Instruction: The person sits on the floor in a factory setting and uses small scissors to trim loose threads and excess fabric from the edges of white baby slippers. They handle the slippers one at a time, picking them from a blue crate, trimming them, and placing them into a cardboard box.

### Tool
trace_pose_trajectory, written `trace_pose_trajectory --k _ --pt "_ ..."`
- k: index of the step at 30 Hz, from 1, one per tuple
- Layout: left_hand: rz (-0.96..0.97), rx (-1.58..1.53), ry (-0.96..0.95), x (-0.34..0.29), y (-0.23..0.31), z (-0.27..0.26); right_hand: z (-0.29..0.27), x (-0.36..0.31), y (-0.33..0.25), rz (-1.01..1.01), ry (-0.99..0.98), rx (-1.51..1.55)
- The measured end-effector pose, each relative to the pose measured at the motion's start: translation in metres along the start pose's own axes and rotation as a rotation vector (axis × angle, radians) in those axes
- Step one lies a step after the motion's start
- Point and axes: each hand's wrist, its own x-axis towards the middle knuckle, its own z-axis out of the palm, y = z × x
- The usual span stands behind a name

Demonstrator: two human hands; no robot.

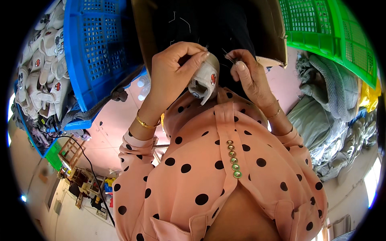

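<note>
Between the thumb and fingers of my left hand (177, 66) is a small beige fabric shoe upper (210, 72) with a red patch on its side. The hand grips it by its upper edge, and its opening hangs toward my body. My right hand (250, 76) is just right of the upper, apart from it. Thumb and fingers there pinch a thin dark pointed tool (230, 58), too small and partly covered to name. Loose pale threads (185, 23) lie on my dark trousers beyond the hands.
An open cardboard box (271, 32) surrounds the far side of my lap. At left stand a blue plastic crate (96, 52) and a heap of similar beige uppers (42, 66). At right are a green crate (317, 20), a grey cloth (331, 86) and pale plastic bags (317, 120).
</note>
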Motion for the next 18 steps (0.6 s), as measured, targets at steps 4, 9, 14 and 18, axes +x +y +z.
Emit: trace_pose_trajectory --k 4,9,14,18 --pt "0.093 0.020 0.021 0.004 -0.006 0.005 -0.006 0.005 -0.004 -0.211 0.075 -0.458" --pt "0.205 0.075 0.051 0.006 -0.006 0.011 -0.008 0.011 -0.014 -0.266 0.053 -0.591" --pt "0.300 0.138 0.078 0.006 -0.007 0.013 -0.007 0.015 -0.016 -0.300 0.024 -0.651" --pt "0.321 0.155 0.085 0.007 -0.007 0.014 -0.007 0.015 -0.020 -0.290 0.009 -0.639"
